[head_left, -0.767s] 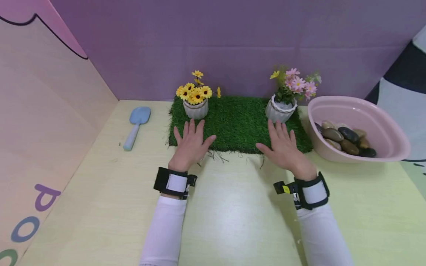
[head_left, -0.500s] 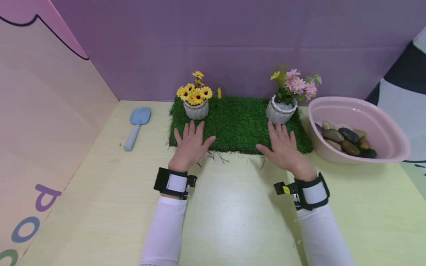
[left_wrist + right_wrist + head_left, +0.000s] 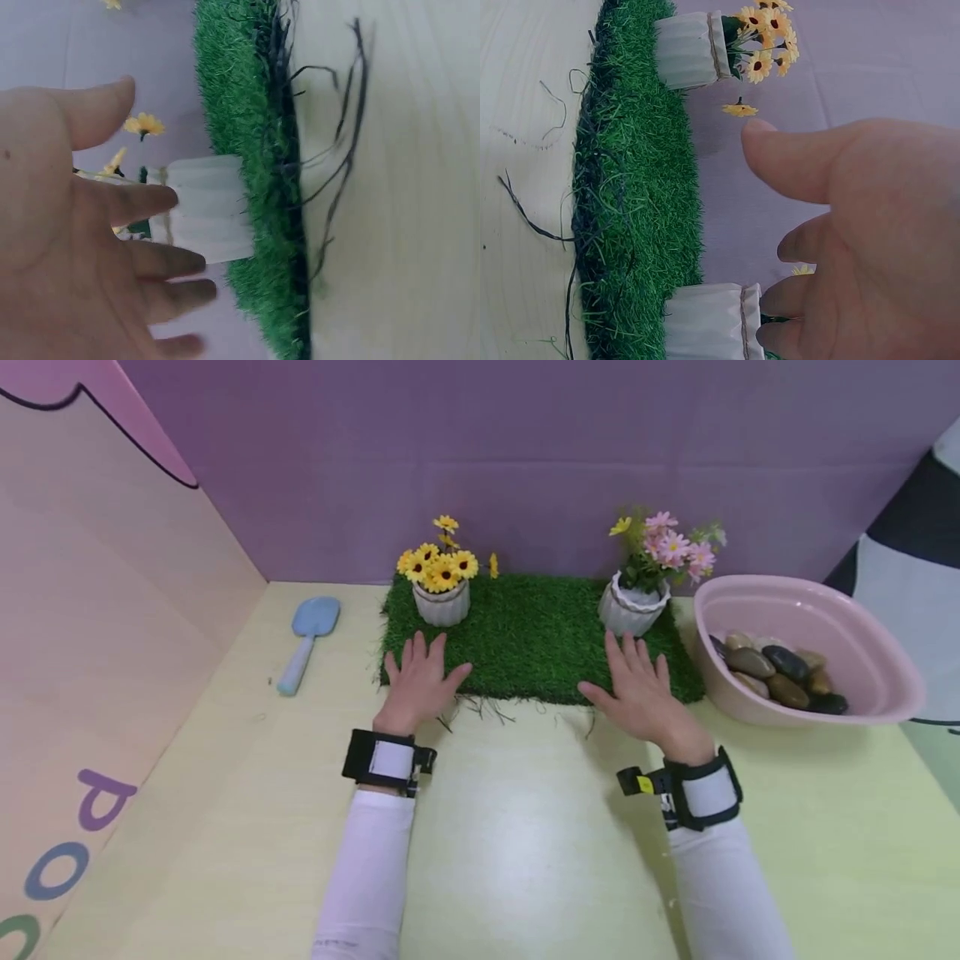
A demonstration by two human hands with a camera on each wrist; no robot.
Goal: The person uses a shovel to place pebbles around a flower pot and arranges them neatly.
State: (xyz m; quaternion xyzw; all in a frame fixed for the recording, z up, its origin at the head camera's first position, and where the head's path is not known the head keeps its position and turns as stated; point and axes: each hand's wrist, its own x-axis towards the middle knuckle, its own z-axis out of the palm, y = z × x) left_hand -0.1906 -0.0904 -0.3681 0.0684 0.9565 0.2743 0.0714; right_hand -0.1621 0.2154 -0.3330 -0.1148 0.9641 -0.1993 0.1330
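My left hand [image 3: 418, 685] holds nothing, its fingers straight and spread over the front left part of a green artificial grass mat [image 3: 525, 643]. Just beyond its fingertips stands a white pot [image 3: 441, 606] of yellow flowers [image 3: 441, 568]. In the left wrist view the fingers [image 3: 169, 259] pass in front of that pot [image 3: 206, 210]; contact with it cannot be made out. My right hand [image 3: 641, 697], likewise with nothing in it, spreads over the mat's right front part, below a second white pot [image 3: 632, 610] with pink flowers [image 3: 672, 550].
A pink basin [image 3: 810, 602] with several smooth stones [image 3: 787, 692] is right of the mat. On the left lies a blue toy shovel [image 3: 309, 639]. Behind everything rises a purple backdrop [image 3: 525, 468]; loose dark strands [image 3: 349, 150] stick out along the mat's front edge.
My left hand has shifted slightly to the left. The right hand stays almost where it was, and the pots, mat, shovel and basin keep their places.
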